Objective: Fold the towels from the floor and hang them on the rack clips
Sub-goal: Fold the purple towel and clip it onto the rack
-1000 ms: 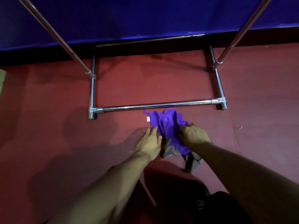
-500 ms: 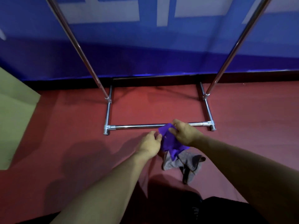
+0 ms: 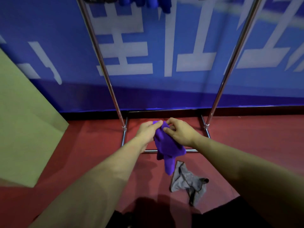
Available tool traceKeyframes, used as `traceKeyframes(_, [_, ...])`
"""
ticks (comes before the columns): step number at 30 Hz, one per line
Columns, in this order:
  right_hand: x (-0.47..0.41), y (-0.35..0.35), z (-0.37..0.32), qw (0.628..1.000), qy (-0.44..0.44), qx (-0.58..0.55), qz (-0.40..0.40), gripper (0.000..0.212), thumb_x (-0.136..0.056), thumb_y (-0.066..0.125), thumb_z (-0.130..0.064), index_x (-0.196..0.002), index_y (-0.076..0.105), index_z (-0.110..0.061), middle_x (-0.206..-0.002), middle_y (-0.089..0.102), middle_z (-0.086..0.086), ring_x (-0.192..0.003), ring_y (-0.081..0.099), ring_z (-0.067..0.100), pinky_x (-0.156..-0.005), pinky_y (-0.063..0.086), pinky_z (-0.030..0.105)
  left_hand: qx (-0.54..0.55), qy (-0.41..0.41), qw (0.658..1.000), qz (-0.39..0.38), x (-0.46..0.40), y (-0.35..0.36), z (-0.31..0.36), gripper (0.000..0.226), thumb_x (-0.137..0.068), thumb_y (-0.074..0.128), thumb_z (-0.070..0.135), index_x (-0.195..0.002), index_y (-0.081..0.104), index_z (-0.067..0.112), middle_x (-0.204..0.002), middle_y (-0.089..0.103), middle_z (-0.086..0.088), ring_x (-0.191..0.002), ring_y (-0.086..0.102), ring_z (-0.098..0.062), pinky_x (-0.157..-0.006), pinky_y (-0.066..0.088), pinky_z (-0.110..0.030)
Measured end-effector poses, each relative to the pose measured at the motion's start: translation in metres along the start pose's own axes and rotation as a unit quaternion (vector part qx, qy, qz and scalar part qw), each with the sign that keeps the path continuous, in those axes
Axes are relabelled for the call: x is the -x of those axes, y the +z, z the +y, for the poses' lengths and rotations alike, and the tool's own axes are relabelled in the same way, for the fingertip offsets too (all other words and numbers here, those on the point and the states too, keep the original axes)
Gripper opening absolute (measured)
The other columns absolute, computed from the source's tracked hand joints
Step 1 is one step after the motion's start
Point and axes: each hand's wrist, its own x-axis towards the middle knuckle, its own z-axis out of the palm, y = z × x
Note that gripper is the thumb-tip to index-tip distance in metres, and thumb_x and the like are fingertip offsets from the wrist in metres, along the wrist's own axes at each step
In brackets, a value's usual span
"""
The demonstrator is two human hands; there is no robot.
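Both hands pinch the top edge of a purple towel [image 3: 166, 145], lifted clear of the floor: the left hand [image 3: 148, 130] has its thumb and fingers closed on the cloth's upper left corner, and the right hand [image 3: 178, 131] grips the bunched edge just beside it, fingers curled over the fabric, the two hands nearly touching. From that shared hold the towel hangs down crumpled, its lowest tip dangling below and between the forearms. Just beneath that tip and slightly to the right, a grey towel [image 3: 189, 183] lies rumpled on the red floor [image 3: 246, 145], apart from the purple one. Behind the hands stands the chrome rack [image 3: 115, 99]: its low front bar crosses directly behind the hanging cloth, its base frame rests on the floor, and its two uprights rise on either side of the hands, leaning outward toward the top of the view. High above the grip, dark blue cloths [image 3: 148, 2] hang from the top of the rack, cut off by the frame edge. Beyond the rack is a blue wall banner [image 3: 49, 30] with large white characters. Far off to the left of the grip, a pale green panel [image 3: 24, 120] stands at the floor.
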Motion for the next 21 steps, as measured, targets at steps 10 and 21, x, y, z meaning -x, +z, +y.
traceKeyframes(10, [0.023,-0.004,-0.012,0.947,0.153,-0.281,0.038,0.024,-0.102,0.051,-0.039,-0.1,0.05,-0.015,-0.099,0.065,0.011,-0.071,0.061,0.018,-0.059,0.047,0.028,-0.048,0.041,0.998,0.017,0.036,-0.021,0.048,0.014,-0.065,0.056,0.035,-0.065,0.062,0.022,-0.067,0.055,-0.004,-0.062,0.046,-0.02,-0.055,0.03,-0.028])
traceKeyframes(21, [0.027,0.015,0.015,0.885,0.375,-0.26,-0.09,0.129,-0.05,0.021,-0.107,-0.146,0.042,-0.023,-0.133,0.054,0.011,-0.09,0.059,0.028,-0.079,0.054,0.045,0.314,-0.009,0.945,-0.093,0.051,-0.036,0.056,0.018,-0.081,0.046,0.021,-0.077,0.062,0.013,-0.082,0.063,-0.008,-0.074,0.065,-0.026,-0.077,0.049,-0.032])
